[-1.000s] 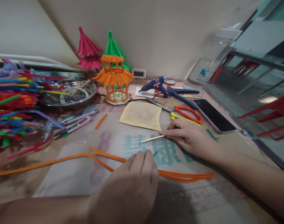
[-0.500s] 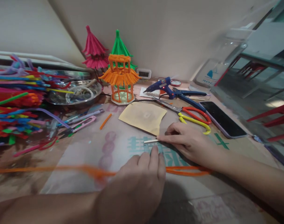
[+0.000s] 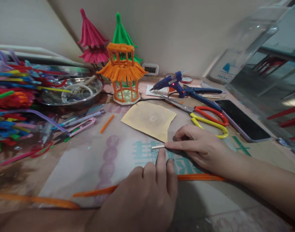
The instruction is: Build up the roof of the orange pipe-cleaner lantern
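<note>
A short pale stick (image 3: 157, 147) lies low over the plastic-covered board, and its right end is pinched between the thumb and forefinger of my right hand (image 3: 198, 145). My left hand (image 3: 147, 190) rests palm down in front of it, one fingertip touching near the stick's right end; the fingers are partly bent and slightly apart, with nothing visible in them. Orange fuzzy stems (image 3: 200, 177) run under or behind my left hand to both sides. A piece of yellow sandpaper (image 3: 149, 120) lies just behind the stick.
An orange pavilion model (image 3: 124, 75) stands behind, with pink (image 3: 93, 38) and green ones. On the right are a blue glue gun (image 3: 170, 83), scissors (image 3: 210, 119), pliers and a phone (image 3: 243, 120). Coloured stems (image 3: 12, 93) and a metal bowl (image 3: 72, 101) occupy the left.
The view has shifted slightly, with the back objects higher in it. The orange stems at the left have moved lower and apart. My left fingertip is now at the stick's right end.
</note>
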A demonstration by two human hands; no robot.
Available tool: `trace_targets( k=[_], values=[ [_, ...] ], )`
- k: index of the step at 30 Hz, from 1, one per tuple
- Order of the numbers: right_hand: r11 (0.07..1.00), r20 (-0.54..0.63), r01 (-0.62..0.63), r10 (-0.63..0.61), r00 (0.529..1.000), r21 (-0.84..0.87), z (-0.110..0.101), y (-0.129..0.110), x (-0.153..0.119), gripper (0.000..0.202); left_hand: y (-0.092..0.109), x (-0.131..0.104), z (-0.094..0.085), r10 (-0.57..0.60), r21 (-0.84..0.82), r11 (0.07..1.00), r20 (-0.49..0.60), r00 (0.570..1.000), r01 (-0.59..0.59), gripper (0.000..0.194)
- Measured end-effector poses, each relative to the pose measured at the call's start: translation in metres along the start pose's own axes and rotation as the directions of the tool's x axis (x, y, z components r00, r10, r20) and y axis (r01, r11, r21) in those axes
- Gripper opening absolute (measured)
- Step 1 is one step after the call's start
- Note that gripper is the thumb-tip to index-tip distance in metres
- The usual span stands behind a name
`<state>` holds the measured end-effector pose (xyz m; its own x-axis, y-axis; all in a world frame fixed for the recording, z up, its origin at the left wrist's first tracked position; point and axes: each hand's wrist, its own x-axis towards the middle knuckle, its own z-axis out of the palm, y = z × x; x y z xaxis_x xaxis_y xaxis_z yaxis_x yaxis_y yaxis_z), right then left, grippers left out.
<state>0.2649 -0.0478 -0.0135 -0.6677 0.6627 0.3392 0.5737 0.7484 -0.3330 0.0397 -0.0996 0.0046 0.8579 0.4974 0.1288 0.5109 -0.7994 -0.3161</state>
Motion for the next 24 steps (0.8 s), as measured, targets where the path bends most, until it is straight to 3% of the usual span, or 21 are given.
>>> trace_targets(
  k=[24],
  values=[
    [0.999, 0.014, -0.012, 0.012, 1.0, 0.037, -0.0003, -0.0001, 0.0023, 0.034, 0.0006, 0.0009, -0.0002, -0.057, -0.042, 0.997, 0.109, 0.992, 0.062, 0.036]
  ],
)
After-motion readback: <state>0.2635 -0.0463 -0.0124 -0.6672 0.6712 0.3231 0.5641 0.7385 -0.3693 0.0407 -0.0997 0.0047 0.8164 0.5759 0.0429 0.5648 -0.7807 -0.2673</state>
